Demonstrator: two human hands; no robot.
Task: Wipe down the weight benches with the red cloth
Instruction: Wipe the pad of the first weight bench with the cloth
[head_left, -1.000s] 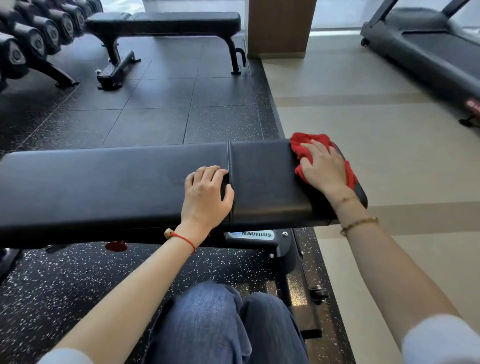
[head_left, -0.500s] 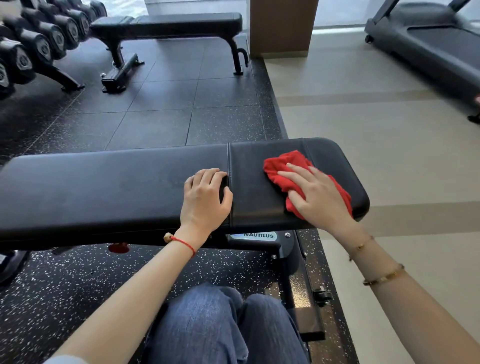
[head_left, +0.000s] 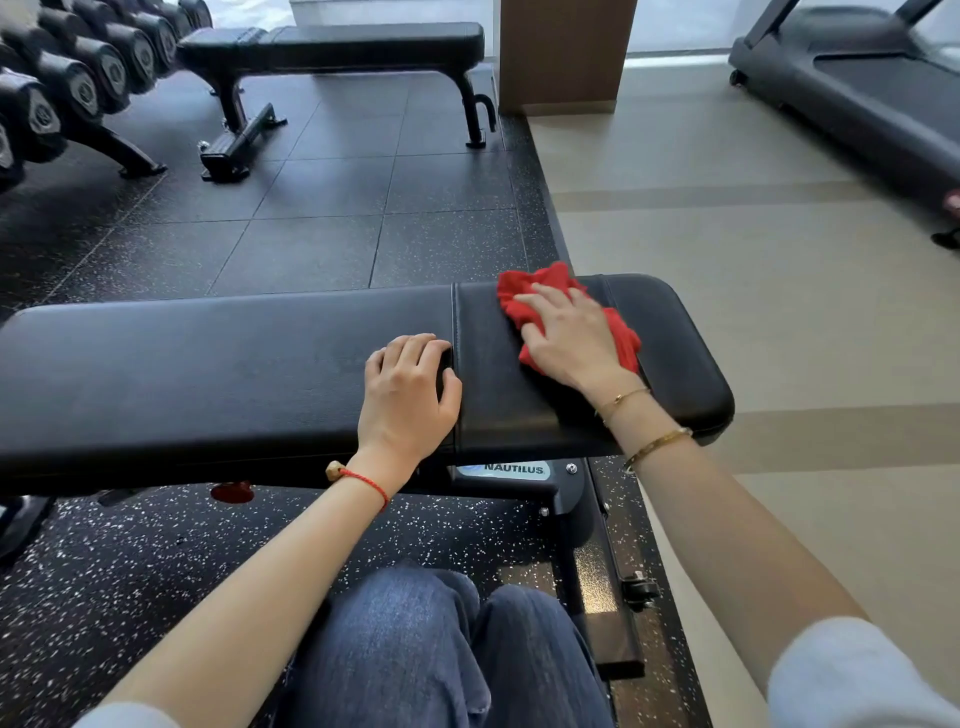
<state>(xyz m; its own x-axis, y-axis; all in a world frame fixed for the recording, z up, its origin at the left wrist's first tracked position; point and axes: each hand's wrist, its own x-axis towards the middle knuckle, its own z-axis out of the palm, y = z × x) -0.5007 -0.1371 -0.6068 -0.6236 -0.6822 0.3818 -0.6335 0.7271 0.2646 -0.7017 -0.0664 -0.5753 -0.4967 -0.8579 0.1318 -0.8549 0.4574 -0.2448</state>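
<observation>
A black padded weight bench (head_left: 208, 374) stretches across in front of me, its seam a little right of centre. The red cloth (head_left: 524, 301) lies bunched on the right pad, reaching the pad's far edge. My right hand (head_left: 569, 338) presses flat on the cloth with fingers spread toward the seam. Resting on the bench just left of the seam is my left hand (head_left: 408, 395), fingers bent with their tips at the gap between the pads. A second black bench (head_left: 363, 41) stands farther back on the rubber floor.
A rack of dumbbells (head_left: 78, 88) fills the far left. A wooden pillar (head_left: 563, 52) stands behind the far bench. A treadmill (head_left: 872, 98) sits at the far right on the beige floor. My knees in jeans (head_left: 441, 649) are below the bench.
My right hand has swept the red cloth from the bench's right end leftward, then up toward the far edge near the seam. The left hand has stayed in place.
</observation>
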